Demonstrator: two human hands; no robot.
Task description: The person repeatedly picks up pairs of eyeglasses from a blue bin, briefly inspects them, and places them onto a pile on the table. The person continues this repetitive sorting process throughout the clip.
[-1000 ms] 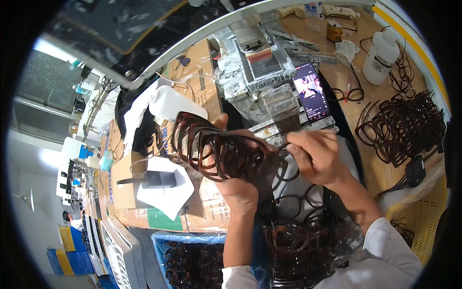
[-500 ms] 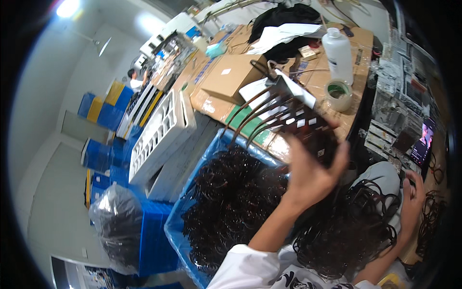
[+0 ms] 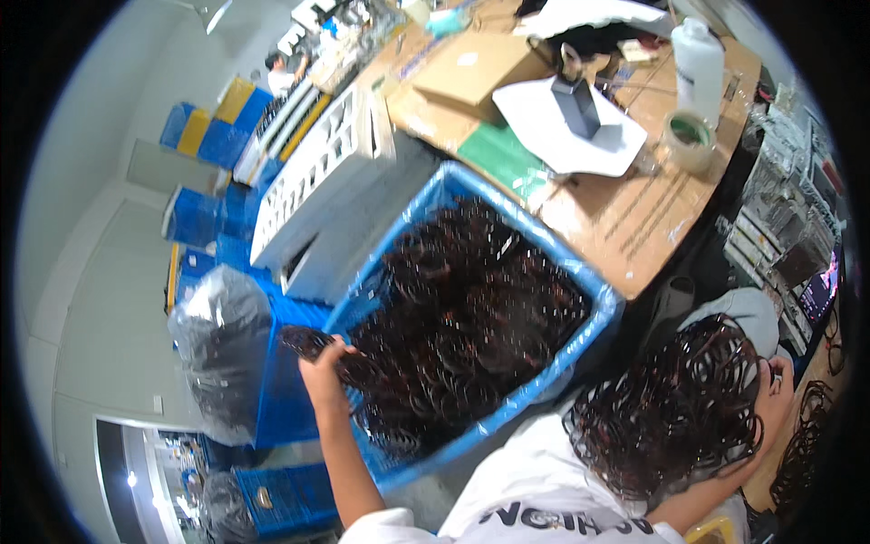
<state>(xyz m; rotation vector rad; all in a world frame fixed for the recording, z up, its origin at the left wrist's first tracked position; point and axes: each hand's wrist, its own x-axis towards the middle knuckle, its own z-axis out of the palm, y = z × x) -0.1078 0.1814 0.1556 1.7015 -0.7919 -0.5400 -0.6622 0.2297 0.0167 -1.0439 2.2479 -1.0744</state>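
Note:
My left hand reaches over the left edge of a blue crate lined with clear plastic. Its fingers are closed round a bunch of glossy dark brown curved strips. Similar loop-like strips fill the crate in a tangled heap. Against my body, on the right, rests another pile of dark brown curved strips. My right hand curls its fingers at that pile's right edge, and the forearm runs beneath it. The fingertips are partly hidden, and the exact kind of piece is unclear.
Beyond the crate is a cardboard-covered table with a white bottle, a tape roll, a carton and a dark block on white paper. A grey plastic bag sits left. A lit phone stands right.
My left hand has swung from above the table, left and down to the crate's left side, with dark strips in it. The dark block now shows on the paper. My view has shifted.

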